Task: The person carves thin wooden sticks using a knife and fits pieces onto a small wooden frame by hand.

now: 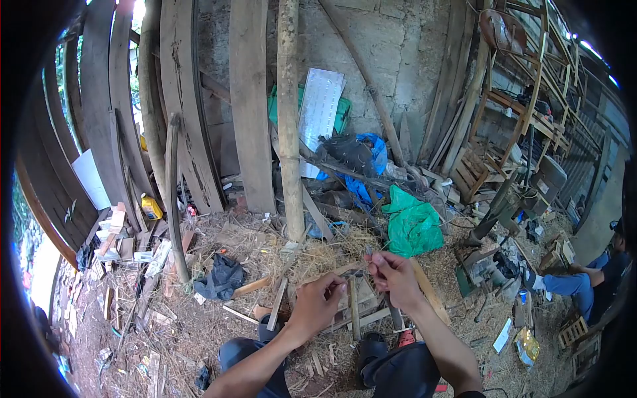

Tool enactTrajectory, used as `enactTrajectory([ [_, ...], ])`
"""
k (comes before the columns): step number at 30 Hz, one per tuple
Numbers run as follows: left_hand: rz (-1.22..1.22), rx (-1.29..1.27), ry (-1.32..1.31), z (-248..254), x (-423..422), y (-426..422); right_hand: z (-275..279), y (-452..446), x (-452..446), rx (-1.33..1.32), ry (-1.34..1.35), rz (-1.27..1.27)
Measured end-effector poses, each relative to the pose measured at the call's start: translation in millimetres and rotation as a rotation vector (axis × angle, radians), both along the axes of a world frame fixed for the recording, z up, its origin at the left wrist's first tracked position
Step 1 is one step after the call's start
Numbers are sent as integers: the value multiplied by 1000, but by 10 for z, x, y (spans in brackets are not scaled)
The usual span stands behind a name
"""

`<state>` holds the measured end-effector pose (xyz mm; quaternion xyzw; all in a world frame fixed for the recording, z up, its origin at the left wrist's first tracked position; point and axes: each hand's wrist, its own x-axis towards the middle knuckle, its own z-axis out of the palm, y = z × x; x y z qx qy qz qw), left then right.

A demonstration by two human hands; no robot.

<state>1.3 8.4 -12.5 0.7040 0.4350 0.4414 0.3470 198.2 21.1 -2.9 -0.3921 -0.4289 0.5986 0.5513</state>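
Observation:
Both hands are raised in front of me, above my knees, a short gap apart. My left hand (320,303) has its thumb and fingers pinched together, near a small dark object (353,272) between the hands. My right hand (394,277) is closed too, thumb against bent fingers, with something small and thin at its fingertips that is too small to name. Below and between the hands stands a narrow wooden stick (355,312), with wooden boards around it on the straw-covered ground.
A green plastic bag (410,222) and blue sheeting lie ahead by a bamboo post (289,119). A black cloth (220,277) is on the ground at left. Wooden chairs are stacked at right. Another person in blue trousers (567,286) sits at far right.

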Motion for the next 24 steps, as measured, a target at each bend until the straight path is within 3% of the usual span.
enactTrajectory([
  [2, 34, -29, 71, 54, -7, -18, -10, -61, -73, -11, -166, 104],
  [6, 41, 43, 47, 50, 20, -31, -46, -108, -147, -30, -110, 158],
  [12, 9, 68, 21, 32, -1, -33, -18, 133, 253, -12, -34, -219],
  [14, 13, -65, 97, 116, -29, -41, -76, 98, 227, -23, -36, -212],
  [17, 15, 17, 80, 33, -6, -25, -48, -57, 4, -10, -124, 19],
  [21, 5, 61, 64, 23, 9, -36, -82, -12, 36, -58, -77, 107],
  [23, 3, -3, 131, 135, -21, -68, -120, 148, 259, -80, 80, -132],
  [24, 2, -1, 131, 124, -15, -69, -115, 158, 300, -78, 79, -132],
])
